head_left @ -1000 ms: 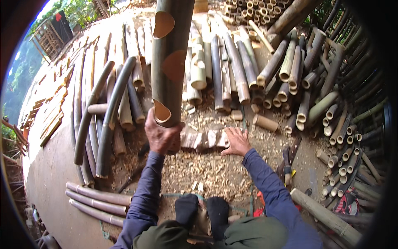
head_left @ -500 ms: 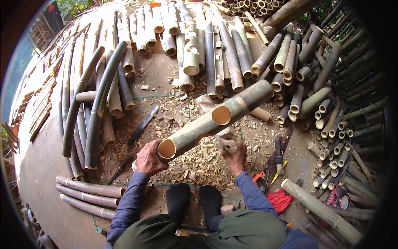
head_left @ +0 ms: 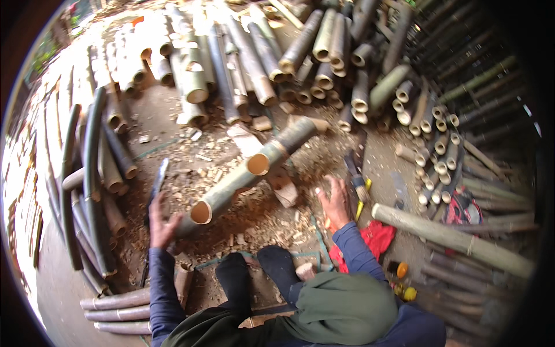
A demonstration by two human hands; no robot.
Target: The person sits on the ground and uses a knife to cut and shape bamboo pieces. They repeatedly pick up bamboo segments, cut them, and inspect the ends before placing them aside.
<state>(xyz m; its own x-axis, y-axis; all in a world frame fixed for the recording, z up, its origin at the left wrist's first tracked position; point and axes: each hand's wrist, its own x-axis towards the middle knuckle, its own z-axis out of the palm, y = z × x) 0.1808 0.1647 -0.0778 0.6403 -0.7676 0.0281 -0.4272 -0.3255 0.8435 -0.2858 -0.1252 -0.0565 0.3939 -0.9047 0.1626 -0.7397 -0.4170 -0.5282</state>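
Note:
A thick green bamboo tube with two oval openings cut in it lies slanted in front of me, its far part over a pale wooden block. My left hand is beside the tube's near end, fingers spread and the thumb close to it; whether they touch I cannot tell. To the right of the tube, my right hand is empty with its fingers apart. A long-bladed knife lies just beyond my left hand. Past my right hand lies a wooden-handled tool.
Wood chips cover the ground around my feet. Dark bamboo poles lie at left, cut tubes at the back and right. A red cloth and a long pale pole are at right.
My left hand has let go of the tube's near end, and my right hand has come off the wooden block. The tube sits lower. The whole view has swung to the right.

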